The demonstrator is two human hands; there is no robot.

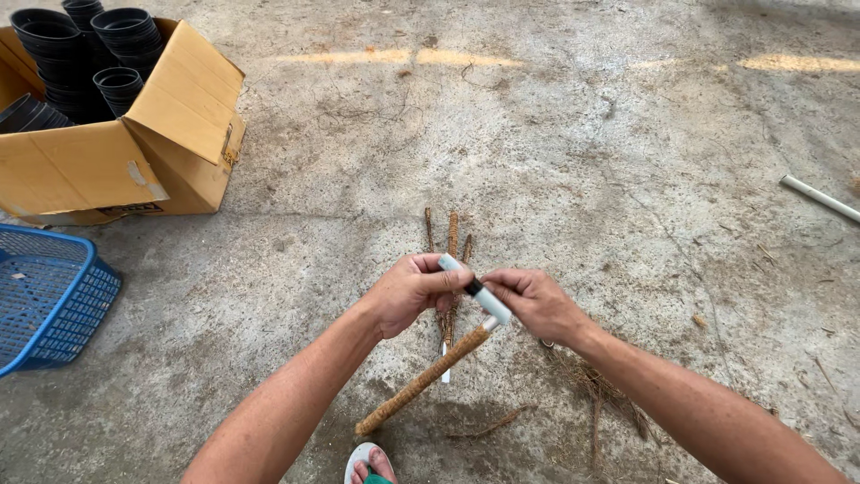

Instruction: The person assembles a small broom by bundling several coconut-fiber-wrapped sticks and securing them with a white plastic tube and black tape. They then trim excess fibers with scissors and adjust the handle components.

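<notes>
Both hands are gripping a white pipe over concrete: left hand clamping its upper end, right hand pinching beside its coir-wrapped stick.

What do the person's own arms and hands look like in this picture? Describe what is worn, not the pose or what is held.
Both forearms are bare to the frame edge, with no sleeves in view. The left hand and right hand wear no gloves. No watch or bracelet shows on either wrist, and no ring can be made out. Fingernails look short.
</notes>
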